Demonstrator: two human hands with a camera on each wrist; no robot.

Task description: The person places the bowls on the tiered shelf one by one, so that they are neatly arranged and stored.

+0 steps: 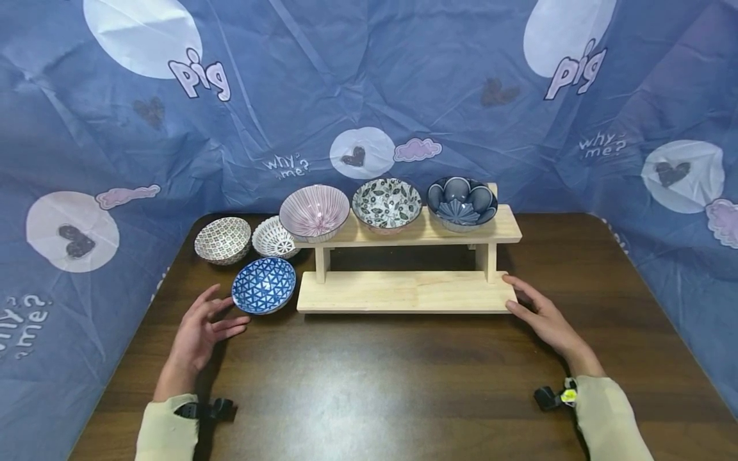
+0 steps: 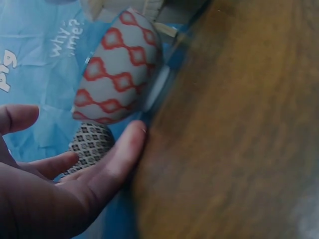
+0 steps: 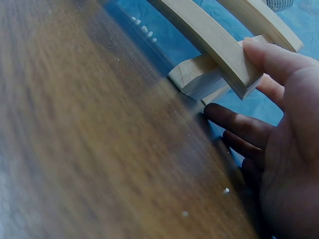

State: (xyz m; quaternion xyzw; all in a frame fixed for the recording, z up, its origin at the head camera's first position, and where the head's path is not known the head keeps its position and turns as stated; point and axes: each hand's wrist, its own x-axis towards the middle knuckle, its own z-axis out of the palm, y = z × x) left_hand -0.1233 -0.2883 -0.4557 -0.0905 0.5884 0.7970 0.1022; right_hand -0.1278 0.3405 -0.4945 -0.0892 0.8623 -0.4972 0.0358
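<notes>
Brown table [image 1: 369, 397] nearest me. Wooden two-tier stand [image 1: 403, 291] on it, three bowls [image 1: 387, 205] on upper shelf [image 1: 508, 224]. My right hand [image 1: 548, 323] at lower shelf's [image 1: 357, 294] right end: fingers parted, thumb [image 1: 521, 310] touching wood. My left hand [image 1: 198, 330]: fingers loosely spread, close beside blue bowl [image 1: 263, 285] left of stand; contact unclear. Two patterned bowls [image 1: 223, 240] behind.

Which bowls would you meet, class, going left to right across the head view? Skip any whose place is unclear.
Beige patterned bowl → blue triangle-patterned bowl → pink-striped bowl → leaf-patterned bowl → dark blue petal-patterned bowl.
</notes>
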